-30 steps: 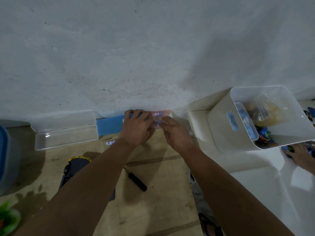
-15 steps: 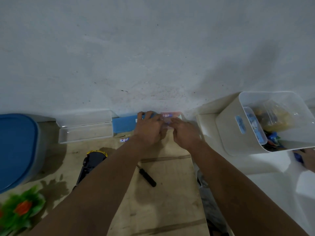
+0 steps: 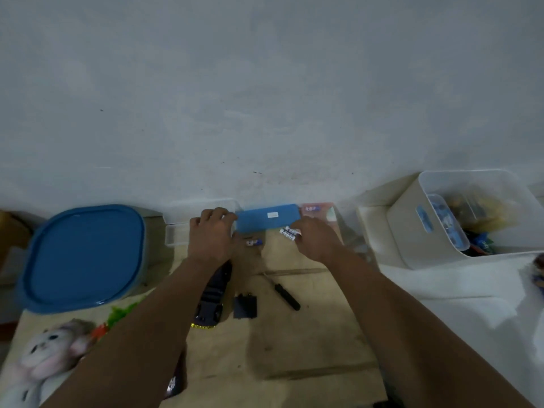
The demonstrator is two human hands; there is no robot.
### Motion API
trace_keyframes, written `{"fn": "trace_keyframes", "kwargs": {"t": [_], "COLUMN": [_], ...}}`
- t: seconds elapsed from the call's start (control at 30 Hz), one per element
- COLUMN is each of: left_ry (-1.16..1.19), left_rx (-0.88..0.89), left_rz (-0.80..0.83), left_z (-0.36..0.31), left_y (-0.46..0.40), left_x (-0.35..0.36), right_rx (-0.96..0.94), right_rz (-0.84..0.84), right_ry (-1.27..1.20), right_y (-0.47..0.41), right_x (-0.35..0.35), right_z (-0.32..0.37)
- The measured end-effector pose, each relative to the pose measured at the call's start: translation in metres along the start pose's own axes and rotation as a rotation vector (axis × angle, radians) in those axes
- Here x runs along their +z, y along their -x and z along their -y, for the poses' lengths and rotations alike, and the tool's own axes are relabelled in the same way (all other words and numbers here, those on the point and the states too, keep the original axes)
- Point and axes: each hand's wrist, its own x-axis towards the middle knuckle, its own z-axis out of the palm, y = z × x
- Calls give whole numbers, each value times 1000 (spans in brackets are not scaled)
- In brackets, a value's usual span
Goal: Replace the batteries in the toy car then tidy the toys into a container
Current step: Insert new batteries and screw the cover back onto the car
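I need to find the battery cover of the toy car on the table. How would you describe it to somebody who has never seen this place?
Start at the wooden table in front of the wall. Near its middle lies the dark toy car, and to the right of it a black-handled screwdriver. The battery cover lies flat between them: a small dark square plate, unlike the long car and the thin tool.

Matt rough wooden tabletop [image 3: 294,348], glossy blue plastic lid [image 3: 82,257] at left, smooth white plastic bin [image 3: 412,231] at right, was noted.
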Motion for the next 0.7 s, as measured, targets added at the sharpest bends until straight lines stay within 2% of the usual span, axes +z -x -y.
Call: {"fn": "trace_keyframes", "kwargs": {"t": [0.23,0.37,0.53,0.7], "left_ry": [111,133,273,383], "left_rx": [-286,-367,-434,-456], "left_rz": [215,377,401,414], "left_z": [32,44,43,38], "left_y": [58,80,92,92], "left_x": [-3,9,17,14], "right_rx": [-57,-134,-145,-88], "right_rz": [39,51,59,-7], "right_ry": [7,80,242,211], "right_y": [-6,-19,-29,-22], "right_x": [29,49,78,90], "right_z": [55,79,90,92]}}
